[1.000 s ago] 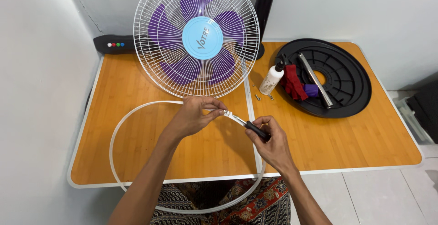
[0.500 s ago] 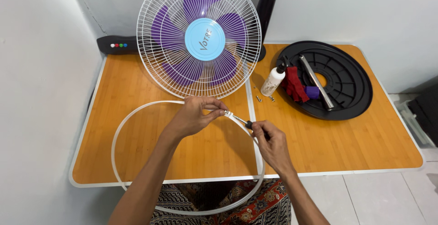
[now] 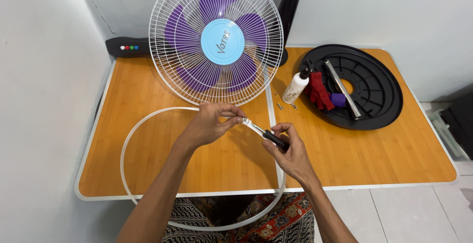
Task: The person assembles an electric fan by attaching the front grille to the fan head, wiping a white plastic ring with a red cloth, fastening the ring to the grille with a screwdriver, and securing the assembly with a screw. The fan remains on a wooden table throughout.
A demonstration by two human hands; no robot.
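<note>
A white plastic ring (image 3: 129, 139) lies on the wooden table (image 3: 384, 159) and hangs over its near edge onto my lap. My left hand (image 3: 212, 122) pinches the ring's clasp end between thumb and fingers. My right hand (image 3: 290, 154) holds a black-handled screwdriver (image 3: 268, 135), its metal tip meeting the clasp at my left fingertips. Just behind stands a fan head with a white wire cage (image 3: 217, 41), purple blades and a light blue centre cap.
A round black fan base (image 3: 369, 90) at the right holds a metal tube, a red tool and a purple part. A white bottle (image 3: 294, 88) leans at its edge, small screws (image 3: 286, 106) beside it. A black pole (image 3: 289, 6) and a black button panel (image 3: 129, 47) stand against the wall.
Both hands stay at the clasp with only slight shifts; the screwdriver remains on the ring's end. The view has moved a little.
</note>
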